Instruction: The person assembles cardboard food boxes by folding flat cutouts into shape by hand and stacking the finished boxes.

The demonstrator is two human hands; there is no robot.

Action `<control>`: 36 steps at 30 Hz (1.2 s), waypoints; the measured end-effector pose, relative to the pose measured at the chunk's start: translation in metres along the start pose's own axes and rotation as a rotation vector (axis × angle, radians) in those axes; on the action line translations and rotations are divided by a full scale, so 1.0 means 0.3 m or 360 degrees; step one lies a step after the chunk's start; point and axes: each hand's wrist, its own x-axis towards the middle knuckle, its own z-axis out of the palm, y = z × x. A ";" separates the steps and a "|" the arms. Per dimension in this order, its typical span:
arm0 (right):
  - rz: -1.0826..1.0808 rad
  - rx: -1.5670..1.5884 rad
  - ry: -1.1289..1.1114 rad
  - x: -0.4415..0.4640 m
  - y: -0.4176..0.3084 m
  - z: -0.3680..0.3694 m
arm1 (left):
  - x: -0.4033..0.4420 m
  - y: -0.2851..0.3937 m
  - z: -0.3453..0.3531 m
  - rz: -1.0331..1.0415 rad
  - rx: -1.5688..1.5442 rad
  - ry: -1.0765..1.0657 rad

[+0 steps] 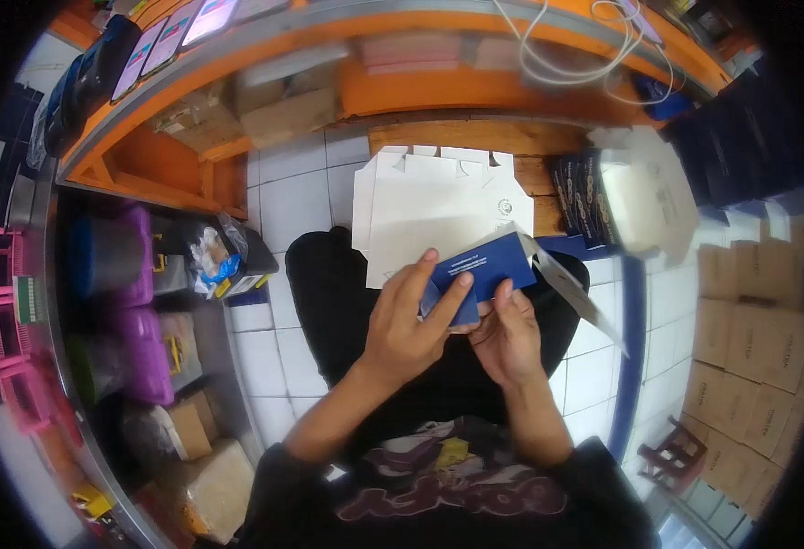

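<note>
Blue box [498,263] counts one; two grips, left hand [407,322] and right hand [509,343], are clamped on it.

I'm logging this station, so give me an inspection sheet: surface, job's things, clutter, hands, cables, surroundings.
Surface: wooden board, partly hidden by white card sheets.
Job's things: blue box, pale flap open at its right end.
Clutter: plastic wrappings in a dark bin; phones on the orange counter.
Hands: left hand and right hand both hold the blue box.
Cables: white cable, looped at upper right.
Surroundings: purple containers left, brown cartons stacked right, tiled floor.
</note>
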 end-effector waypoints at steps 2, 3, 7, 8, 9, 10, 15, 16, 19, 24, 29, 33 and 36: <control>-0.0115 -0.0100 -0.0109 0.003 0.044 -0.040 | -0.009 -0.009 0.006 -0.0132 0.0147 -0.0120; -0.0233 -0.0195 -0.0222 0.007 0.048 -0.028 | -0.010 -0.007 0.004 -0.0136 0.0150 -0.0119; -0.0469 -0.1073 -0.0003 -0.008 0.011 0.072 | -0.035 -0.002 -0.008 -0.0370 -0.0190 -0.0165; -0.0521 -0.1234 0.0004 -0.007 0.013 0.036 | -0.042 -0.005 -0.010 -0.0348 -0.0246 -0.0022; -0.0574 -0.1395 0.0015 -0.004 0.006 0.025 | -0.039 -0.007 -0.010 -0.0350 -0.0248 -0.0027; -0.0592 -0.2163 -0.0007 -0.019 -0.010 0.026 | -0.032 -0.007 -0.014 -0.0115 -0.0079 0.0128; -0.0630 -0.1650 -0.0252 -0.045 0.005 0.028 | -0.013 0.037 -0.089 0.0288 0.0469 0.0100; -0.0582 -0.1515 -0.0294 -0.059 0.003 0.025 | 0.007 0.051 -0.083 0.0230 0.0439 0.0189; -0.0513 -0.1386 -0.0371 -0.089 -0.001 0.013 | 0.020 0.083 -0.093 0.0195 0.0387 0.0122; -0.0481 -0.1363 -0.0414 -0.101 0.000 -0.002 | 0.005 0.116 -0.027 0.0043 -0.0010 0.0182; -0.0481 -0.1409 -0.0442 -0.103 0.011 -0.013 | 0.023 0.097 -0.023 -0.0055 -0.0097 0.0120; -0.0476 -0.1422 -0.0489 -0.107 0.014 -0.024 | 0.009 0.046 -0.012 -0.0124 -0.0031 0.0053; -0.0485 -0.1469 -0.0560 -0.102 0.017 -0.037 | 0.003 -0.005 0.004 -0.0708 -0.0842 -0.0094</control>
